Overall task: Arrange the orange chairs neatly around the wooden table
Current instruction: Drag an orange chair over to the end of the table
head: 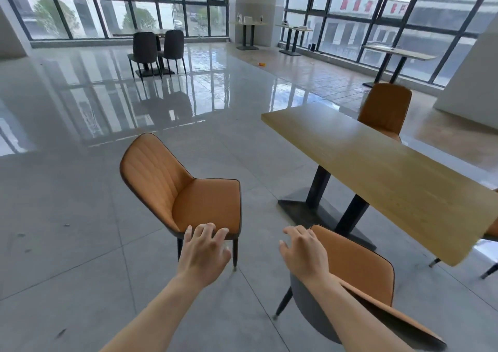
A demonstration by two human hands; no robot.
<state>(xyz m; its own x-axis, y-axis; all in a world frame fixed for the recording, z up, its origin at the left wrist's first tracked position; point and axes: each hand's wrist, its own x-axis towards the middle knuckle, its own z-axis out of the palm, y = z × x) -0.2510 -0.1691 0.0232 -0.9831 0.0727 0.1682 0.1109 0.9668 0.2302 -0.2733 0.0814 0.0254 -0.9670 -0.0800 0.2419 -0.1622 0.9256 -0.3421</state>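
Observation:
A long wooden table [377,163] on black legs stands at the right. One orange chair [172,187] stands apart to its left, seat turned towards the table. My left hand [203,249] hovers with spread fingers over that seat's near edge, holding nothing. A second orange chair [358,268] stands near me at the table's near side, its back towards me. My right hand [303,249] is open just left of its backrest. A third orange chair [385,109] stands behind the table's far side. A sliver of another orange chair [493,229] shows at the right edge.
Grey tiled floor [67,217] spreads to the left and ahead. Two dark chairs [157,47] at a small table stand far back by the windows. More high tables [398,52] line the right window wall. A white slanted wall [474,82] rises at the right.

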